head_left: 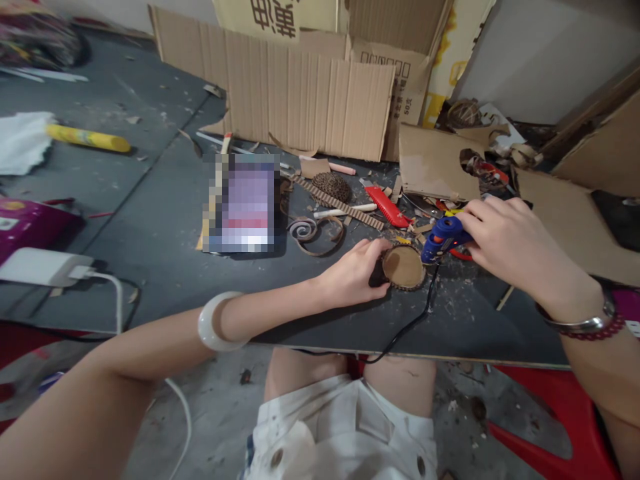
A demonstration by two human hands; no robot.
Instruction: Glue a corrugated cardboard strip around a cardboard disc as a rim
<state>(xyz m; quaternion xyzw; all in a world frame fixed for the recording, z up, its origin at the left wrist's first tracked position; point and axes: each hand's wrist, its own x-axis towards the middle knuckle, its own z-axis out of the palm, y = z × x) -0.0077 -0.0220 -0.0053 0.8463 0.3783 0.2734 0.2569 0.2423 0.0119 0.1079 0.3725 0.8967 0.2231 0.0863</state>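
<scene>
My left hand (pixel 357 272) grips the side of a small round cardboard piece (pixel 403 267) with a dark ridged rim, close to the table's front edge. The fingers are closed round its left side. In my right hand (pixel 493 233) is a blue hot glue gun (pixel 443 239), its nozzle end by the right side of the rim. A black cord (pixel 429 307) hangs from the gun and runs over the table edge. Beyond my left hand lie a curled cardboard strip (pixel 317 237) and a dark domed corrugated coil (pixel 331 188).
A red utility knife (pixel 387 205) lies among cardboard scraps behind the round piece. Left of it is a phone with a blurred screen (pixel 245 207). Large cardboard sheets (pixel 300 93) stand at the back. A yellow tube (pixel 90 138) and a white charger (pixel 43 267) are on the left.
</scene>
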